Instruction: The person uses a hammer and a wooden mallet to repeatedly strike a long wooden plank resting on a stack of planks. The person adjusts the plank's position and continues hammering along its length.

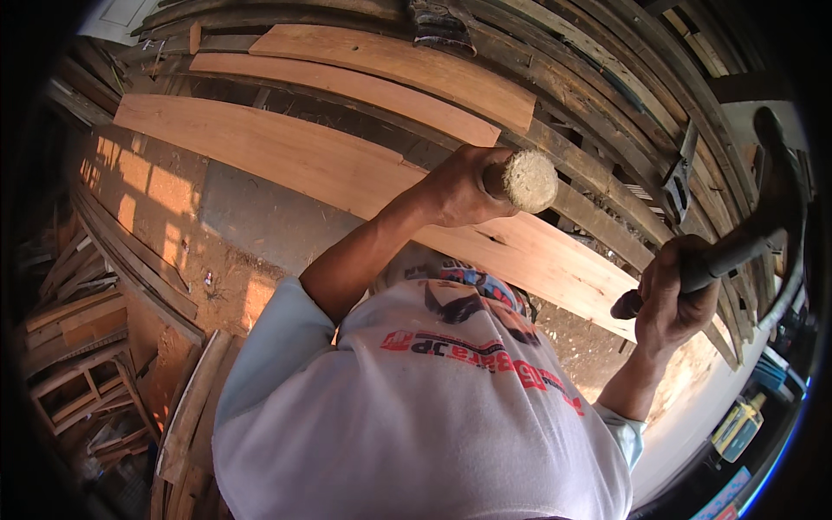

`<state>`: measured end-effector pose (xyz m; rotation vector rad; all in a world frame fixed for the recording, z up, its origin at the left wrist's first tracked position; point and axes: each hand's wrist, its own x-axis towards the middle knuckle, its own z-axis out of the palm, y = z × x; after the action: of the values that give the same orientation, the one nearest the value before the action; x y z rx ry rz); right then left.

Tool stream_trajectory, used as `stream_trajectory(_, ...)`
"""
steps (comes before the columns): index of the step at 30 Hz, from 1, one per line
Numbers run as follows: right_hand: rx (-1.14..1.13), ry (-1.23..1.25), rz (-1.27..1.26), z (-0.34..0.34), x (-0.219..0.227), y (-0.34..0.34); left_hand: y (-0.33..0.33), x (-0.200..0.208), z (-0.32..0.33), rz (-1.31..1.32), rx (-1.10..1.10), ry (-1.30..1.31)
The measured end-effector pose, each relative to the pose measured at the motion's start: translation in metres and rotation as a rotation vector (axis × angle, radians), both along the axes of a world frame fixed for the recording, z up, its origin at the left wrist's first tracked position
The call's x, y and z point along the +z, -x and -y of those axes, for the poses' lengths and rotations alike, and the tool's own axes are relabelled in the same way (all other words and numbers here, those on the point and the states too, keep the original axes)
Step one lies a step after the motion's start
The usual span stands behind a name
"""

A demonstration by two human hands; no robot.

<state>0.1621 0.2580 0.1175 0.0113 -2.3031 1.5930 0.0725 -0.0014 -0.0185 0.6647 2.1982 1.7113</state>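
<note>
Spanning the frame: long, flat orange-brown wooden plank [260,147], upper left to lower right, overlapped by the left hand [464,186].
Right: dark, curved-headed tool [737,245], gripped in the right hand [676,290], axis rising upper right.
Centre: round wooden cylinder [530,181], left hand closed around it, rough end facing the camera.

Smooth, matt wooden plank [286,160] across the centre; rough-ended handle [530,181] above centre; matt cloth shirt [407,425], lower centre.
</note>
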Motion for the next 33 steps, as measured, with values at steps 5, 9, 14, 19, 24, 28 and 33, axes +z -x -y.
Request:
stream_trajectory(5,0.165,-0.597,0.058,-0.011,-0.037,-0.012,-0.001,0.002,0.0,0.015,-0.057,0.078)
stream_trajectory(9,0.196,-0.647,0.327,0.008,-0.025,-0.007,-0.009,-0.001,0.0,0.011,0.0,-0.059)
stream_trajectory(14,0.044,0.128,-0.186,0.009,-0.004,-0.011,-0.009,-0.005,0.004,-0.047,-0.014,-0.023)
stream_trajectory(19,0.228,-0.886,0.271,0.001,-0.036,-0.021,0.002,-0.005,-0.002,0.125,-0.022,-0.03)
stream_trajectory(24,-0.021,-0.444,-0.044,0.009,-0.035,-0.021,-0.008,0.002,0.01,-0.041,-0.044,0.041)
stream_trajectory(28,-0.031,-0.192,-0.034,0.021,-0.019,-0.019,-0.013,-0.008,0.007,-0.062,-0.032,0.025)
stream_trajectory(33,0.171,-0.729,0.273,0.011,-0.057,-0.021,0.001,-0.002,0.007,-0.009,-0.069,-0.065)
